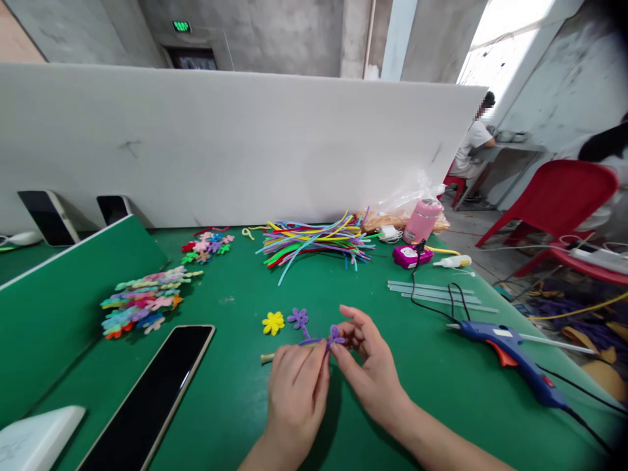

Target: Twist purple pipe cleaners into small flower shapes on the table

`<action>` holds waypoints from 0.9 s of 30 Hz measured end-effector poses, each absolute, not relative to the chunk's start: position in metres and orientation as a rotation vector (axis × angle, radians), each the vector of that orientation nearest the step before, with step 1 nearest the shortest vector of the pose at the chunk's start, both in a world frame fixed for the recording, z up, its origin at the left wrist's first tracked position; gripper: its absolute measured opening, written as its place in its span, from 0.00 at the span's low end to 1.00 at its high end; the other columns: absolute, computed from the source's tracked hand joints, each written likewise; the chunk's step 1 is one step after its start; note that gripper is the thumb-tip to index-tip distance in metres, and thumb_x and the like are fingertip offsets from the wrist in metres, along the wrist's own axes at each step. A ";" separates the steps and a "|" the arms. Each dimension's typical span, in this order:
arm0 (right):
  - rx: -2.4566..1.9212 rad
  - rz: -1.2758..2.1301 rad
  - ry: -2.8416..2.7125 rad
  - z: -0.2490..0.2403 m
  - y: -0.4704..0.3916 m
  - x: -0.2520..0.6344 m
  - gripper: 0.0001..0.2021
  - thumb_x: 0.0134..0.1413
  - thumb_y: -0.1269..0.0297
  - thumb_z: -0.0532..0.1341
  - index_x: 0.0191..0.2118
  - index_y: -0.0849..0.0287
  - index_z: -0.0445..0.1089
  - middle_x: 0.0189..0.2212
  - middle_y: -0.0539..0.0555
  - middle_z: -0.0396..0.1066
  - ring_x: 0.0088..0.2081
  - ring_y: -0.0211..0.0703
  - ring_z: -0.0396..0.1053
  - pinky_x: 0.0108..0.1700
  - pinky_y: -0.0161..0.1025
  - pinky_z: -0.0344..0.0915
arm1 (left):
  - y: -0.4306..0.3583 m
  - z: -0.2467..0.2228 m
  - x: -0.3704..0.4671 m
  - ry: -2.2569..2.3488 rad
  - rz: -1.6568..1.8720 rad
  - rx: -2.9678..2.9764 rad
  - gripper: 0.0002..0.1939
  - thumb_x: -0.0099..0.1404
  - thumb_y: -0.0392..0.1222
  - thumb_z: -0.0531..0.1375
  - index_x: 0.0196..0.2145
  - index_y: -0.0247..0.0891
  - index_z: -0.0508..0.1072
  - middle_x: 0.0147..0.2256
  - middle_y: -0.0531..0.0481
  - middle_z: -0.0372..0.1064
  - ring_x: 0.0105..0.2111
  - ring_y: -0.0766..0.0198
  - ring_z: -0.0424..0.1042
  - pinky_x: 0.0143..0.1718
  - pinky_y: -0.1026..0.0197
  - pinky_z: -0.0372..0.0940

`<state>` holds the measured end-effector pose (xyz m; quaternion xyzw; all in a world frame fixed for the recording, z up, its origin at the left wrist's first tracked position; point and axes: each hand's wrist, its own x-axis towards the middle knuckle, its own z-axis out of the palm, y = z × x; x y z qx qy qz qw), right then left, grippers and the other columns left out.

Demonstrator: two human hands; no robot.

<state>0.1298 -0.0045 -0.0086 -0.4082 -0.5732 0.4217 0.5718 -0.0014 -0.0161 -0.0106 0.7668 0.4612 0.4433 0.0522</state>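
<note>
Near the front middle of the green table [226,373], my left hand [297,389] is closed on a purple pipe-cleaner piece [335,336] with small loops at its end. My right hand [367,366] pinches the same piece at its loops from the right, its upper fingers curled loosely. A purple stem runs from the held part to a purple flower [298,318] just beyond my left hand. Beside that lies a yellow flower [273,323]. A small pale stick [266,358] pokes out left of my left hand, partly hidden by it.
A pile of coloured pipe cleaners [318,242] lies at the back. Finished flowers [144,301] and a large phone [157,392] are on the left. At right are a blue glue gun [510,347], glue sticks [432,292] and a pink bottle [422,221]. People sit beyond.
</note>
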 end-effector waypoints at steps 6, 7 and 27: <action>-1.001 1.002 -1.374 -0.011 0.000 0.135 0.18 0.51 0.69 0.56 0.49 0.56 0.56 0.32 0.52 0.66 0.33 0.39 0.65 0.36 0.38 0.64 | -0.016 -0.003 0.005 1.383 1.303 2.031 0.11 0.57 0.33 0.56 0.35 0.40 0.76 0.27 0.46 0.73 0.28 0.59 0.68 0.32 0.59 0.59; -1.002 1.019 -1.385 -0.011 0.002 0.136 0.18 0.51 0.69 0.56 0.49 0.57 0.56 0.32 0.52 0.66 0.33 0.39 0.65 0.36 0.38 0.63 | -0.016 -0.001 0.006 1.378 1.296 1.929 0.10 0.57 0.33 0.57 0.34 0.41 0.76 0.27 0.47 0.73 0.28 0.59 0.68 0.32 0.60 0.59; -0.901 1.596 -1.157 -0.002 0.023 0.156 0.25 0.41 0.65 0.66 0.47 0.59 0.59 0.24 0.46 0.65 0.24 0.33 0.60 0.28 0.32 0.55 | -0.011 0.001 0.013 0.911 0.937 0.694 0.09 0.53 0.41 0.63 0.21 0.33 0.70 0.19 0.54 0.65 0.21 0.70 0.62 0.25 0.66 0.56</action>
